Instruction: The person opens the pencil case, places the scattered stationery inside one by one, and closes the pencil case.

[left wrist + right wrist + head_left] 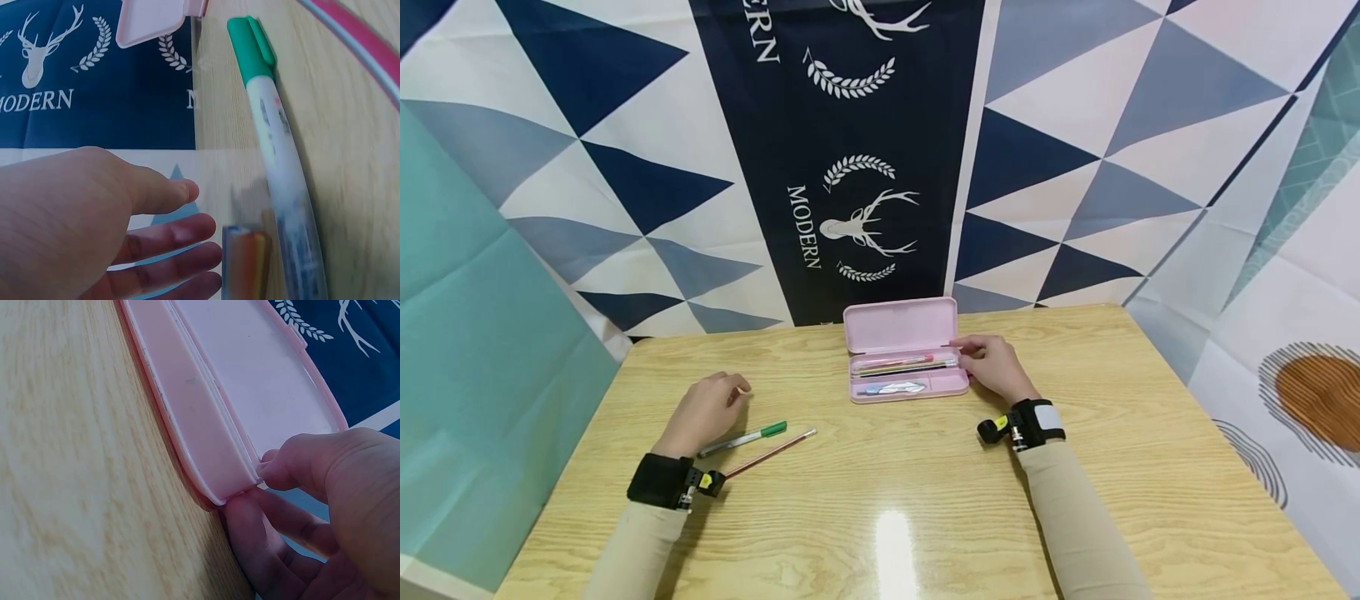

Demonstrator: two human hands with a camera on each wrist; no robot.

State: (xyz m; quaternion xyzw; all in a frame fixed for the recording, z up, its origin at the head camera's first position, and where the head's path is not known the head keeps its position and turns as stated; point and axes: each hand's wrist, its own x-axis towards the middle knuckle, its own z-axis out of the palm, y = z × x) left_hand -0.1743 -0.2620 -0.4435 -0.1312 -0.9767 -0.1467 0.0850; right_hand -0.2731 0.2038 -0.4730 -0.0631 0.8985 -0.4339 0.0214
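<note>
A pink pencil case (910,392) lies with its lid up toward the back of the table, holding several pencils (902,367) and a blue-and-white item (891,388). My right hand (996,367) pinches the case's right end; in the right wrist view the thumb is on the rim (255,469) and the fingers are underneath. My left hand (703,412) hovers at the left, its fingers loosely bent with nothing between them. Beside it lie a marker (745,438) with a green cap and a reddish pencil (772,452). A small blurred striped block (245,262) shows near the left fingertips.
The wooden table (850,500) ends at a patterned cloth (880,167) right behind the case. A teal cloth (490,333) hangs along the left side, and a white cloth (1247,375) along the right.
</note>
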